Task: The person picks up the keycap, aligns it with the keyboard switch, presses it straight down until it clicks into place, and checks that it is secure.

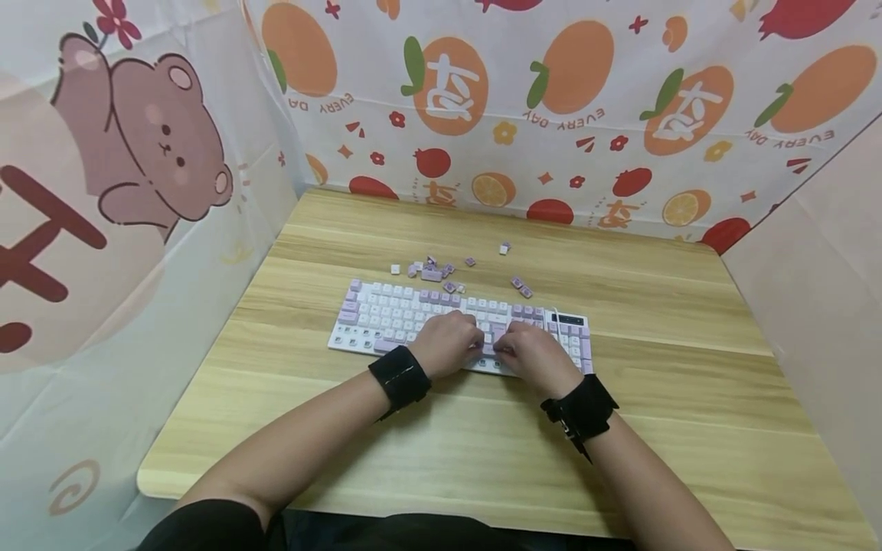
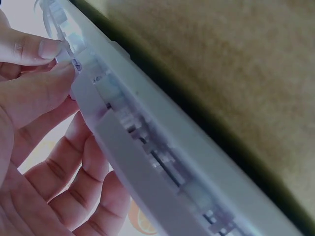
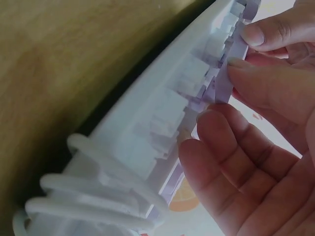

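Observation:
A white and lilac keyboard [image 1: 365, 317] lies on the table under both hands. My left hand [image 1: 448, 340] is at its front rows, with thumb and fingers pinching a lilac keycap [image 2: 87, 98] by the front edge. Close beside it, my right hand [image 1: 540, 356] has its thumb against a lilac keycap [image 3: 224, 86], fingers curled behind. The two thumbs are almost side by side. A long lilac space bar [image 2: 133, 167] runs along the front edge. Bare switches [image 1: 351, 337] show at the keyboard's front left corner.
Behind the keyboard lie several loose keycaps [image 1: 432, 273], a pair of lilac ones [image 1: 521, 287] farther right, and one white keycap [image 1: 395, 269]. A white coiled cable [image 3: 98, 196] rests over the keyboard's right part. Printed cloth [image 1: 510, 99] hangs behind the wooden table [image 1: 661, 306].

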Demonstrator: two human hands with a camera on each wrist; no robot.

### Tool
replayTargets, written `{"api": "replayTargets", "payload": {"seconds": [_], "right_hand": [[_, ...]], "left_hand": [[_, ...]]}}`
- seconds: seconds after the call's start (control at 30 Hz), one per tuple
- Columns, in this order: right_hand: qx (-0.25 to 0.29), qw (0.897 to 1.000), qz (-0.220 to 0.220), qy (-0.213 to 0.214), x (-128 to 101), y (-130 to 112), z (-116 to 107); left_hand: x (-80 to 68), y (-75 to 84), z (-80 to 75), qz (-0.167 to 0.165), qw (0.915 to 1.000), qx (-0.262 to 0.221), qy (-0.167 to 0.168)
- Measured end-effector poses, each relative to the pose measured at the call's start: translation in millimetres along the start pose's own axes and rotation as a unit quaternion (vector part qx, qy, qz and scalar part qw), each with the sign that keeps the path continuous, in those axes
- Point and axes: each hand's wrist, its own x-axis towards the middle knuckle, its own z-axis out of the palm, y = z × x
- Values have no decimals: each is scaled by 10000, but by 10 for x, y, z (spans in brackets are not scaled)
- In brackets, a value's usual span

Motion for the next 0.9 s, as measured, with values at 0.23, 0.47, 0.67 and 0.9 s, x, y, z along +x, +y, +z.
{"api": "replayTargets", "payload": {"seconds": [0.23, 0.47, 0.67, 0.9], "right_hand": [[5, 10000, 5, 24, -35, 9, 21], [-6, 9998, -96, 159, -37, 61, 32], [-22, 9997, -157, 185, -38, 84, 30], [-93, 9990, -353, 253, -27, 71, 48]], "left_hand": [[-6, 8, 28, -14, 9999, -99, -19], [8, 8, 35, -208, 9983, -535, -97], [13, 2, 39, -312, 9970, -696, -109], [12, -17, 37, -290, 9978, -588, 23]]}}
